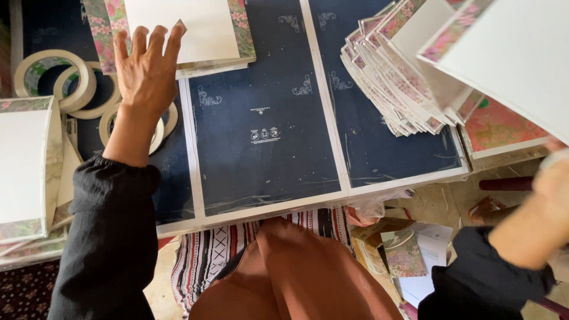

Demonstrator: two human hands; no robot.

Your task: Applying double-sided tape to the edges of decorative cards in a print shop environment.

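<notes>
From the head camera I look down on a low work surface covered with dark blue printed sheets (pixel 267 142), edged and joined by white strips. The left hand (pixel 145 68) reaches forward, open and flat, fingers (pixel 157 41) spread, with the fingertips resting on the near edge of a stack of white boards with floral borders (pixel 201 29) that lies at the far side of the surface; it grips nothing. Just to the left of that wrist and partly under it lie several rolls of pale masking tape (pixel 50 77), flat on the blue sheet and overlapping one another. The right hand (pixel 554 178) sits at the right edge of the view, blurred and largely cut off; it meets the lower edge of a large white board with a floral edge (pixel 510 53), tilted and raised close to the camera, but I cannot tell how the fingers close on it. Beneath that board a fanned pile of floral-bordered boards (pixel 391 77) rests on the right part of the blue surface, slanting toward the right. Another stack of white boards (pixel 24 166) lies at the left edge, near the left sleeve. Both arms wear black sleeves. Below the table edge I see brown-clad knees (pixel 296 272), a striped cloth (pixel 207 249) and loose floral paper scraps (pixel 403 252) on the floor.
</notes>
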